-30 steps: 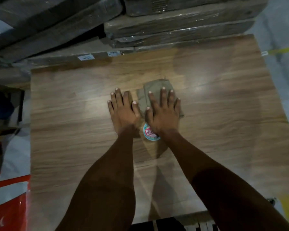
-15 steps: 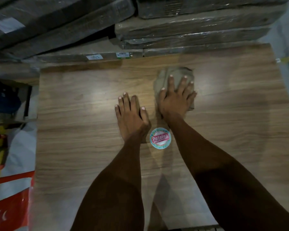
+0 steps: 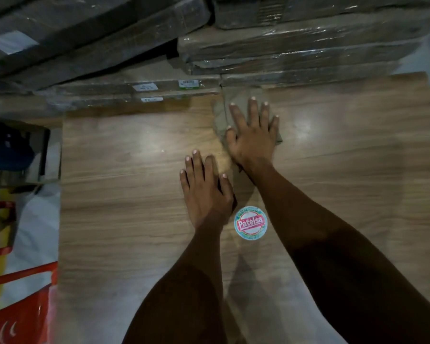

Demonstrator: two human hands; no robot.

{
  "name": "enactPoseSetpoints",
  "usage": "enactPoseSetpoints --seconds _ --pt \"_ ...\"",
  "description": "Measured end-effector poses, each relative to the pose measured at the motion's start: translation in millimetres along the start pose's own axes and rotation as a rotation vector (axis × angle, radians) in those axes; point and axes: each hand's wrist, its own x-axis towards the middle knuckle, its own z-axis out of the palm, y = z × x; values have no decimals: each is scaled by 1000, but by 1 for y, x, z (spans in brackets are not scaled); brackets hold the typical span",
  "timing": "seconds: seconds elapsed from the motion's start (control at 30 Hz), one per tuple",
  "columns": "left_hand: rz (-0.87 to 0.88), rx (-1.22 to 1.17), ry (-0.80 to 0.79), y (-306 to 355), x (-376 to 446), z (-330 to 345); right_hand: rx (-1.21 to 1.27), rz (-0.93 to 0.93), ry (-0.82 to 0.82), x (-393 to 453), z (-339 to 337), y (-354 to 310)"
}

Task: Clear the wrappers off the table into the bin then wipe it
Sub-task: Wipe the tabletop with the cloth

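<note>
Both hands flat-fingered: right hand (image 3: 252, 135) presses cloth (image 3: 221, 115) at far table (image 3: 358, 170) edge, left hand (image 3: 206, 192) nearer, bare tabletop

The left hand (image 3: 205, 192) is laid flat, palm down, fingers straight toward 12 o'clock. The right hand (image 3: 252, 135) is stretched further out at 1 o'clock of it, fingers spread and pressed flat.

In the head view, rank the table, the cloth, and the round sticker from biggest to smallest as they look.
1. table
2. cloth, partly hidden under the right hand
3. round sticker
</note>
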Motion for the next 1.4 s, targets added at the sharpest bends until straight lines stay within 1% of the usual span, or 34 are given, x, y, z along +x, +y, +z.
enactPoseSetpoints --seconds 0.03,0.1,0.13,0.17,0.27,0.3,0.4,0.43,0.47,0.53,0.57,0.6,0.67,0.7,0.77,0.83,0.87,0.9,0.97,1.0,1.03,1.07,1.13,1.2,1.23,1.27,1.33,1.37,1.4 --pt "0 1 0 1 0 0 2 81 4 4 1 1" --pt "6 10 1 1 1 0 54 346 14 11 3 -3" --pt "10 13 4 1 1 0 66 413 7 14 3 -7" --pt "13 14 7 0 1 0 58 410 1 16 3 -10" --pt "-3 -1 4 0 1 1 68 243 20 10 -1 3" --pt "-7 -7 3 0 1 1 80 239 35 6 -2 10" --pt "4 -11 7 2 0 0 117 466 63 -4 -2 21" --pt "9 -7 7 1 1 0 111 477 59 -9 -4 21" --pt "14 -3 11 1 1 -1 78 406 51 -17 -4 22" --pt "16 -15 25 0 1 -1 18 169 22 -33 -6 34" --pt "15 -28 26 0 0 0 14 107 4 -39 -8 43" --pt "17 -34 25 0 -1 0 22 118 -8 -42 -12 52" --pt "25 -24 30 0 -2 0 67 232 -45 -40 -16 64" --pt "30 -10 34 0 -2 0 99 262 -90 -38 -19 67" --pt "33 -1 43 0 -1 1 157 245 -164 -33 -26 71" --pt "34 -19 49 0 -2 0 256 205 -189 -32 -32 78" --pt "36 -24 48 0 -3 -1 329 195 -167 -34 -34 84" --pt "37 -25 43 1 -3 -1 423 194 -111 -38 -36 89" --pt "31 -4 25 1 -2 -1 638 195 103 -54 -40 98" --pt "28 22 21 2 -1 -1 702 195 223 -63 -42 103" --pt "24 58 19 2 -2 -1 724 212 309 -72 -44 111" --pt "19 100 17 2 -3 -1 711 236 354 -82 -46 122" --pt "-4 179 7 4 -5 -2 596 263 369 -96 -52 151" --pt "-49 197 34 17 -7 -2 415 263 351 -102 -54 188" --pt "-42 172 64 29 -7 -2 329 260 311 -103 -55 204" --pt "7 126 97 43 -5 0 254 245 256 -104 -55 218" --pt "177 13 140 79 5 8 147 197 161 -106 -53 236" --pt "238 -28 120 98 13 13 116 186 134 -107 -52 239" --pt "270 -48 66 117 21 18 95 182 120 -109 -51 239"
